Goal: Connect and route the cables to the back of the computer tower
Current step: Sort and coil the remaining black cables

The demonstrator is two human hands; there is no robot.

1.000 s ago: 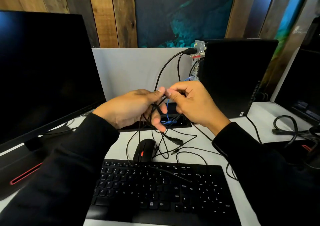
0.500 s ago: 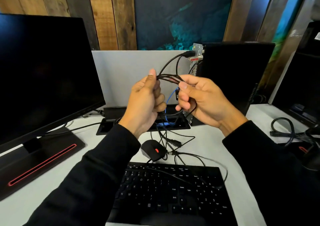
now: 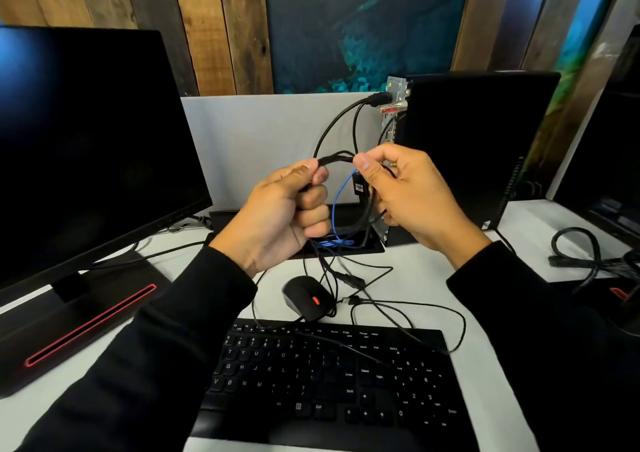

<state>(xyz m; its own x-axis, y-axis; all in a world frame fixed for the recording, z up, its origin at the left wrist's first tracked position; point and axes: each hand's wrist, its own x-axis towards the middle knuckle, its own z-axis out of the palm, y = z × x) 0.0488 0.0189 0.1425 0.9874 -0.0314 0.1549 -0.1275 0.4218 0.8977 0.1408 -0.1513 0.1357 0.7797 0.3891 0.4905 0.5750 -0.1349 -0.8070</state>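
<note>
Overhead, wood-plank wall (image 3: 214,18); white desk (image 3: 433,278).

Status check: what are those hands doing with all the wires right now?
Both hands, left and right, gripping black cable bundle. One plug seated in tower back. Loose USB end tangled by mouse.

two hands: a left hand (image 3: 277,216) and a right hand (image 3: 412,195). one monitor (image 3: 86,146) in full view, one computer tower (image 3: 474,146), one keyboard (image 3: 329,382), one mouse (image 3: 306,297). one blue cable (image 3: 341,192); the black cables (image 3: 337,158) are too tangled to count.
</note>
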